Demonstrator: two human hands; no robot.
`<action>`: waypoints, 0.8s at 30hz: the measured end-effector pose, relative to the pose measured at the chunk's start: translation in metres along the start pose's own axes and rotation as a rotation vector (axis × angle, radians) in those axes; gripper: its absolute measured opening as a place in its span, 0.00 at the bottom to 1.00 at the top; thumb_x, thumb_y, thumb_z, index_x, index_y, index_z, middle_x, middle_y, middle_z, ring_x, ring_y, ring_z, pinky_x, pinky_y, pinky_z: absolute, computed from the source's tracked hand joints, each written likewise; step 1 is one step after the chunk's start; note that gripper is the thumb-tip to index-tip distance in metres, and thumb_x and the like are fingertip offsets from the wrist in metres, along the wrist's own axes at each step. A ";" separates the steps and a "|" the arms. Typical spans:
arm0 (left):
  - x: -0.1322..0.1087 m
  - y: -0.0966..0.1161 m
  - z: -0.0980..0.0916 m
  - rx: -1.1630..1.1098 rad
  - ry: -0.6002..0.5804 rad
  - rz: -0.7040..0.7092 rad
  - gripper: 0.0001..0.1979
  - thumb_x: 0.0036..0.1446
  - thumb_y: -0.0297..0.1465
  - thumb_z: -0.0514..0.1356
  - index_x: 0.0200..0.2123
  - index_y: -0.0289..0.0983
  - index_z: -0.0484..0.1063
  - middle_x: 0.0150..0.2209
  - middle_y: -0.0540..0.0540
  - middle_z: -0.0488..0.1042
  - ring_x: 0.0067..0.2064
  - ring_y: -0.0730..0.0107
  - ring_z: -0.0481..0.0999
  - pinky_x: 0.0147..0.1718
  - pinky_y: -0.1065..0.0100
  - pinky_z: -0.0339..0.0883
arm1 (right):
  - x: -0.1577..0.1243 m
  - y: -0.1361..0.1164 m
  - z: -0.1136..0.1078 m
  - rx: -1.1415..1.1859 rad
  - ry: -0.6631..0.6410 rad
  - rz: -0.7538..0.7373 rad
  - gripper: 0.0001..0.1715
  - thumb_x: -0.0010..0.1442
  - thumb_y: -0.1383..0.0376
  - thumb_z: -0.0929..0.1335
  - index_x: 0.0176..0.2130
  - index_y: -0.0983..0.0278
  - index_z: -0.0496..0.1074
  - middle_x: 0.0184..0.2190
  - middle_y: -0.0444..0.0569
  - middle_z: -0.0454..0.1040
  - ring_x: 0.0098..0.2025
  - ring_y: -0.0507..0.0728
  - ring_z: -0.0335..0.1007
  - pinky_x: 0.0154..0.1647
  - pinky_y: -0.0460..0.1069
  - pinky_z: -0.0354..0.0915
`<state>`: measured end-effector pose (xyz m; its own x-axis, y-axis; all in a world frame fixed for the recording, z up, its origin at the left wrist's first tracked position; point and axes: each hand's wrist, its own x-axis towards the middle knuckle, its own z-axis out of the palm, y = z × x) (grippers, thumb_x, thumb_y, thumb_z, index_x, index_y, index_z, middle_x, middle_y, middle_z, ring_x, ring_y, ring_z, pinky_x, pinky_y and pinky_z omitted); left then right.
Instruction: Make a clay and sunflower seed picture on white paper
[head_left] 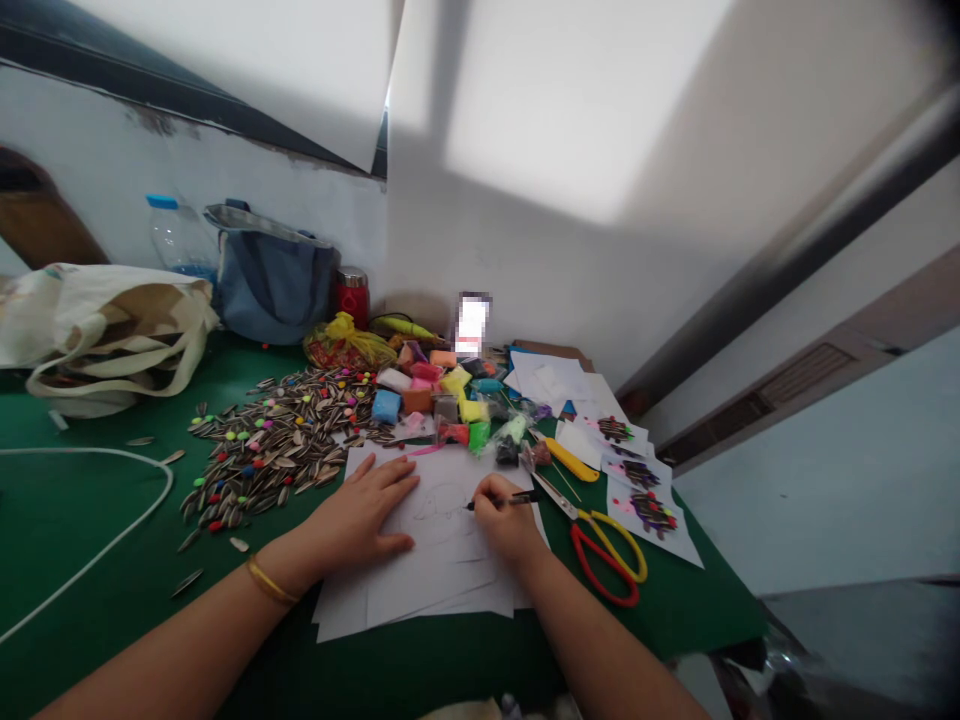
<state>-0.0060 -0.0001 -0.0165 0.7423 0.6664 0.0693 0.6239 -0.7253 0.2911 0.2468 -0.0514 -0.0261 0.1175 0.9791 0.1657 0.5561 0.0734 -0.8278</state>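
Observation:
My left hand (369, 512) lies flat with fingers spread on the left part of a stack of white paper (420, 590). Closed around a black pen (523, 497), my right hand (504, 520) rests on the right part of the same sheet. The pen's tip is at or very near the paper. Between the hands, a faint outline drawing (442, 505) of a rounded shape shows on the top sheet. Scissors (581, 520) with red and yellow handles lie just right of my right hand, beside a yellow utility knife (571, 460).
Sunflower seeds (277, 450) mixed with small coloured balls form a pile at left. Several coloured clay packets (420, 400) sit behind the paper. Finished seed pictures (654, 510) lie at right. Bags (274, 275), a red flask (352, 297) and a lit phone (471, 325) stand at the back.

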 end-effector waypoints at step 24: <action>-0.002 -0.002 0.005 -0.013 0.009 0.015 0.40 0.50 0.45 0.65 0.65 0.43 0.59 0.68 0.39 0.55 0.69 0.48 0.53 0.67 0.44 0.38 | 0.004 -0.017 0.017 -0.064 -0.104 -0.111 0.10 0.58 0.67 0.65 0.34 0.62 0.76 0.30 0.45 0.77 0.34 0.54 0.71 0.36 0.47 0.64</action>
<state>-0.0072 -0.0005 -0.0220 0.7492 0.6572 0.0824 0.6096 -0.7328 0.3022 0.2242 -0.0452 -0.0200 -0.0314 0.9803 0.1952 0.6127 0.1732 -0.7711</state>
